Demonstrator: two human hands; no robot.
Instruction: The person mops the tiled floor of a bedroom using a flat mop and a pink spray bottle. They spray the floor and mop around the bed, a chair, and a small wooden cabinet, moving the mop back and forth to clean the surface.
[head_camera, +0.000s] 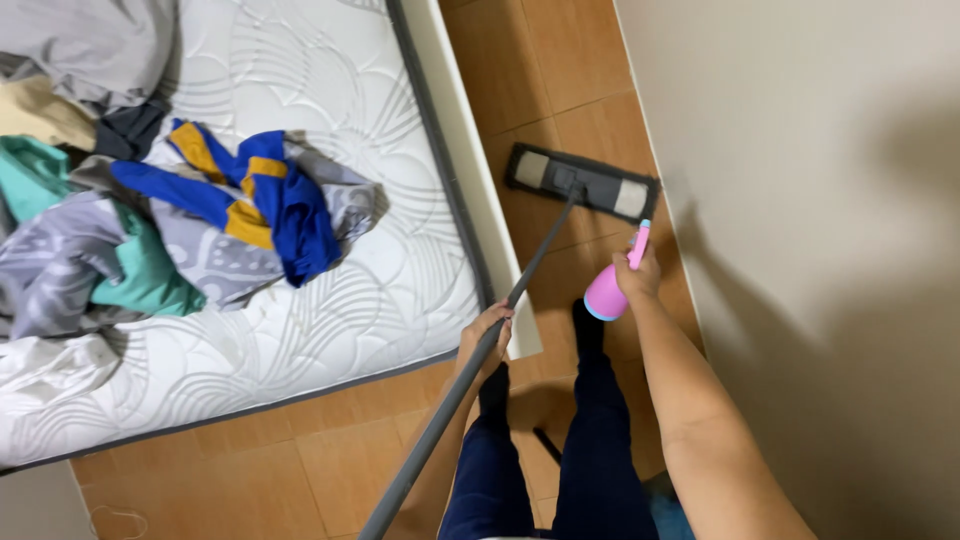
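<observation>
The long grey metal mop pole (480, 370) runs off the bottom edge of the frame, so its upper end is out of sight; the left hand (484, 338), low at centre, has its fingers wrapped tightly round it. The pole slopes up to a flat rectangular grey mop head (583, 182) with pale pad ends, lying on the orange-brown tiled floor (250, 470) in the narrow gap beside the plain beige wall (800, 150) at upper right. The right hand (638, 274) grips a small pink plastic spray bottle (610, 288) with a blue base rim, fingers clenched at its neck, hiding the trigger. Dark trouser legs (590, 450) cover much of the floor below. At left, a white quilted mattress (330, 90) with grey edging carries a crumpled heap of clothes (180, 220), blue, yellow, teal and grey, partly cut off by the frame.
</observation>
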